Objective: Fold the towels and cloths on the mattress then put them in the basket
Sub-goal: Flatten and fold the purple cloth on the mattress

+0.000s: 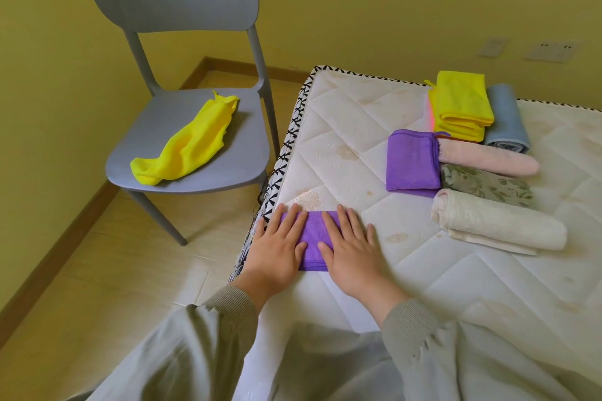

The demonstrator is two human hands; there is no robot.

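Observation:
A small folded purple cloth (313, 239) lies near the left edge of the white quilted mattress (407, 270). My left hand (277, 249) and my right hand (353, 252) press flat on it with straight fingers, one on each side. Farther right sit a second folded purple cloth (412, 161), a folded yellow stack (461, 106), a rolled blue-grey towel (506, 119), a rolled pink towel (487, 159), a folded leaf-print cloth (487, 185) and a rolled cream towel (498, 225). No basket is in view.
A grey plastic chair (182, 127) stands on the tiled floor left of the mattress, with a crumpled yellow cloth (187, 145) on its seat. Yellow walls close the corner behind; wall sockets (550, 50) sit at the upper right.

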